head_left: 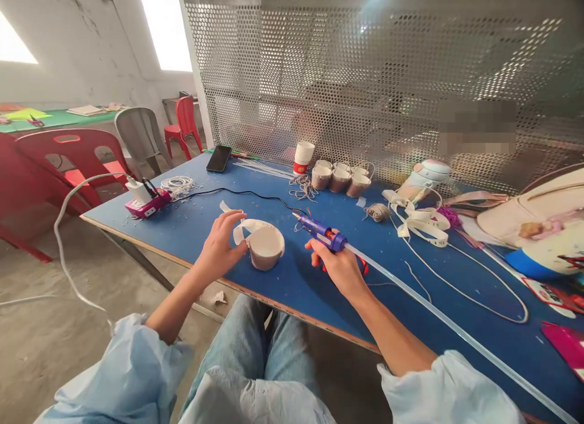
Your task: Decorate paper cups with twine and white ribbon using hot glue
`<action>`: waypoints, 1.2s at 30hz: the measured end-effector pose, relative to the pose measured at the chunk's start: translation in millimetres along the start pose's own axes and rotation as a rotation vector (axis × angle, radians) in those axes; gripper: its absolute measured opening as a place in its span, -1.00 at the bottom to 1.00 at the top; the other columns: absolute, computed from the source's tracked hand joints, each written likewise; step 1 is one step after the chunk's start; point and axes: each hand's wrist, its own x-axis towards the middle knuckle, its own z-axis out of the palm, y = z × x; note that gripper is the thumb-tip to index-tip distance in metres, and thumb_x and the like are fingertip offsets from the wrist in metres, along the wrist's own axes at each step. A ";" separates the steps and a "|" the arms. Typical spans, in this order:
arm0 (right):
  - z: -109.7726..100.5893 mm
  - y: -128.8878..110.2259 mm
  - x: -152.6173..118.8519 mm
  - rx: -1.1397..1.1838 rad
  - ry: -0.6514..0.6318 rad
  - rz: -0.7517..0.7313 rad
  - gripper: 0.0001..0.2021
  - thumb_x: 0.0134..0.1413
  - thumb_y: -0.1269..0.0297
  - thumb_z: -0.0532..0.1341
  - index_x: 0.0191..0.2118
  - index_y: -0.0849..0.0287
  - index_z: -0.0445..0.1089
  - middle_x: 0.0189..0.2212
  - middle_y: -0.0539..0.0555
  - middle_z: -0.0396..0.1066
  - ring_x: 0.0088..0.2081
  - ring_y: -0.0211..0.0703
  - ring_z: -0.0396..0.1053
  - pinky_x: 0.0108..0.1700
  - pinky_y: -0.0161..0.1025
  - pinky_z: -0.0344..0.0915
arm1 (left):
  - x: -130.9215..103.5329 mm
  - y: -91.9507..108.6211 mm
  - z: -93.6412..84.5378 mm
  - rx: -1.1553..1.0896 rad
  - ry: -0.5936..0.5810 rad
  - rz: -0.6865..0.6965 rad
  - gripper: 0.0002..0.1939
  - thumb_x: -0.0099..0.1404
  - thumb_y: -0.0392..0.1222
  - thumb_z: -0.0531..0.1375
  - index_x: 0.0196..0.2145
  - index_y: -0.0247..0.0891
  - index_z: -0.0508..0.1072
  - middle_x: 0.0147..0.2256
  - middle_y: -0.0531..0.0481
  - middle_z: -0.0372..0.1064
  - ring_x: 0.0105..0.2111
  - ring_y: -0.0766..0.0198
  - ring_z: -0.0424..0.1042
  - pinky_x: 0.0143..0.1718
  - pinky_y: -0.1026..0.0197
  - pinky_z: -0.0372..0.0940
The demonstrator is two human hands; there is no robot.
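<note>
A blue surface (191, 226) with scattered white scraps carries a brown-sided cup (264, 260) near its front edge. Toward the left lie a pink power strip (155, 204), a white coil (177, 184) and a phone (219, 159); along the back stand stacked paper cups (304, 155) and three similar brown-sided cups (340, 181), with a twine ball (378, 213), white ribbon (431, 225) and pale bottle (422, 179) further right.

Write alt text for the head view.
A person's right hand holds a purple glue gun; the left hand is beside a brown cup on a blue table. Behind stand three similar cups and a stack of paper cups.
</note>
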 end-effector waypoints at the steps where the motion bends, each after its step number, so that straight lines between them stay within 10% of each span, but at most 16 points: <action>1: 0.2 -2.2 -1.0 0.009 -0.005 -0.001 -0.67 0.17 -0.05 0.14 -0.29 0.16 0.34 -0.61 -0.08 0.34 -0.49 -0.20 0.36 -0.34 -0.25 0.23 | 8.2 -6.4 -3.5 0.040 -0.108 0.040 -0.46 0.20 -0.24 0.15 0.15 -0.20 0.24 0.19 -0.21 0.21 0.19 0.02 0.21 0.15 -0.07 0.21; 7: -1.3 -16.0 -4.2 0.032 -0.045 0.014 -0.68 0.18 -0.04 0.16 -0.29 0.15 0.33 -0.55 -0.06 0.37 -0.48 -0.23 0.34 -0.36 -0.26 0.24 | 48.7 -30.4 -8.0 -0.048 -0.465 0.033 -0.44 0.27 -0.15 0.12 0.22 -0.24 0.23 0.08 -0.15 0.38 0.04 0.07 0.38 0.06 0.04 0.28; 11: -4.9 -27.0 -4.7 -0.019 -0.106 0.021 -0.69 0.18 -0.04 0.16 -0.28 0.14 0.31 -0.56 -0.07 0.37 -0.48 -0.23 0.32 -0.35 -0.26 0.24 | 64.1 -32.5 -8.4 -0.231 -0.519 0.020 -0.63 0.31 -0.12 0.11 0.04 -0.22 0.44 -0.12 -0.06 0.49 -0.19 0.22 0.45 -0.25 0.27 0.33; 21: -7.4 -49.7 -18.4 -0.015 -0.094 0.041 -0.74 0.17 0.02 0.19 -0.24 0.12 0.31 -0.46 -0.04 0.44 -0.50 -0.28 0.35 -0.42 -0.31 0.27 | 97.2 -15.8 -9.4 -0.503 -0.610 0.193 -0.90 0.18 -0.20 0.29 -0.35 -0.26 0.56 -0.25 -0.06 0.45 -0.23 0.25 0.43 -0.18 0.26 0.32; 26: -6.1 -53.5 -23.6 0.009 -0.093 0.064 -0.77 0.13 0.06 0.23 -0.24 0.10 0.33 -0.41 -0.02 0.48 -0.48 -0.26 0.40 -0.37 -0.30 0.36 | 105.6 -5.9 6.8 -0.729 -0.730 0.057 -0.93 0.12 -0.25 0.27 -0.43 -0.29 0.45 -0.09 -0.11 0.48 -0.09 0.17 0.46 -0.06 0.17 0.32; 36: 28.3 -32.7 -22.4 0.257 -0.112 0.023 -0.76 0.25 0.06 0.16 -0.14 0.12 0.31 -0.15 0.09 0.49 -0.31 -0.17 0.54 -0.18 -0.16 0.51 | 94.2 -7.9 23.1 -1.020 -0.753 -0.228 -0.85 0.09 -0.33 0.24 -0.43 -0.28 0.28 -0.30 -0.04 0.53 -0.50 0.43 0.37 -0.49 0.35 0.26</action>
